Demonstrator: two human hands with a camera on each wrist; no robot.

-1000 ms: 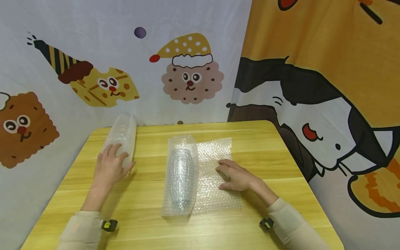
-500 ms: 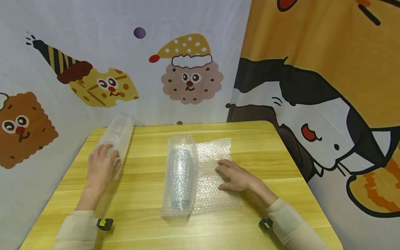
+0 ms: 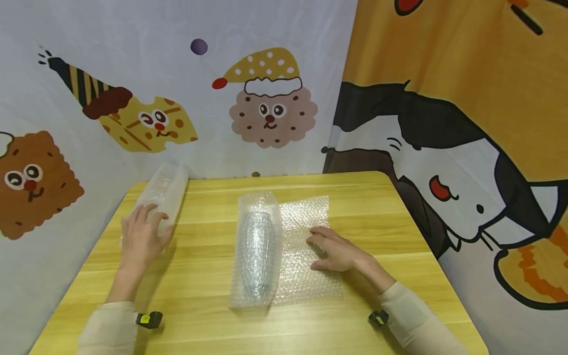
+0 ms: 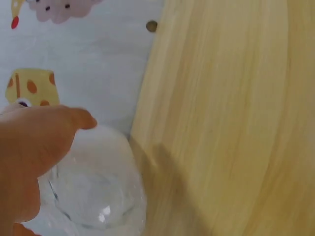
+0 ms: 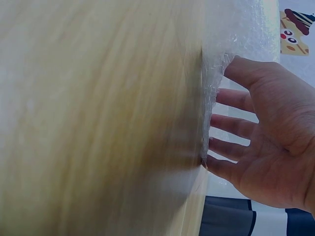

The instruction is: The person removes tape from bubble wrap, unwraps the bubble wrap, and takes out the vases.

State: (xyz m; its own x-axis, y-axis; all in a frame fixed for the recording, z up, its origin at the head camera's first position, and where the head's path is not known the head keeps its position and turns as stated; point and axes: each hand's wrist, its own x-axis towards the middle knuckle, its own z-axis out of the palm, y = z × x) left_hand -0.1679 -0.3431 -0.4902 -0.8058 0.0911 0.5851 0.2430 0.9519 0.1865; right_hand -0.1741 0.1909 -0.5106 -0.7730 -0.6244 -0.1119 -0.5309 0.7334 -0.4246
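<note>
My left hand (image 3: 143, 236) rests over the near part of a long translucent wrapped bundle (image 3: 166, 190) at the table's far left corner. In the left wrist view, a clear rounded outline shows inside the bundle (image 4: 98, 199), beside my extended thumb. Mid-table lies a long, rounded, bluish clear object (image 3: 257, 256) under bubble wrap. From it a flat sheet of bubble wrap (image 3: 297, 276) spreads to the right. My right hand (image 3: 337, 251) lies at that sheet, fingers spread and nearly straight. In the right wrist view, its fingertips meet the bubble wrap (image 5: 214, 83).
The yellow wood-grain table (image 3: 204, 325) has rounded far corners. A printed cloth (image 3: 275, 29) with cartoon figures hangs directly behind it and along the right side. Small black wrist devices (image 3: 150, 320) sit at both cuffs.
My left hand has moved left, and the near end of the translucent bundle has swung left with it. The right hand and the middle bubble wrap have stayed put.
</note>
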